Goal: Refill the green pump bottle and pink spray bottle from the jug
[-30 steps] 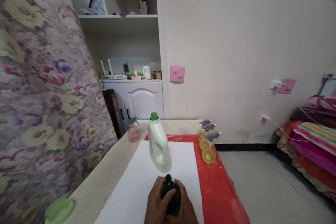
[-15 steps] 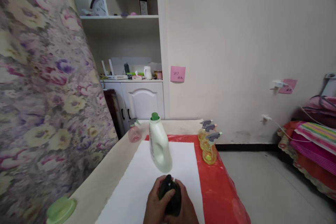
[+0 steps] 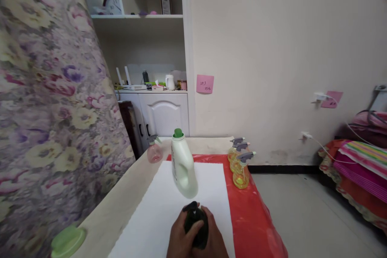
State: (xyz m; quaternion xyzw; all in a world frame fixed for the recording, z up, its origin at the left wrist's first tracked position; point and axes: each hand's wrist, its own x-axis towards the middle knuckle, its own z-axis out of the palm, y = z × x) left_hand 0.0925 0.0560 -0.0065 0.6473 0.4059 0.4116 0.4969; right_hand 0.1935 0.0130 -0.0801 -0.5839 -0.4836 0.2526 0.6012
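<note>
Both my hands close around a dark green spray bottle low in the view, above the white sheet. My left hand wraps its left side and my right hand its right side; the black spray head pokes up between them. Just beyond stands a tall white detergent jug with a green cap.
Two yellow spray bottles stand on the red plastic cover at the right. A pink spray bottle is at the table's far left, a green lid near the front left. A floral curtain hangs left; bedding lies right.
The spray head on the dark bottle has turned slightly between my hands; the hands stay in the same place. The view shifted a little.
</note>
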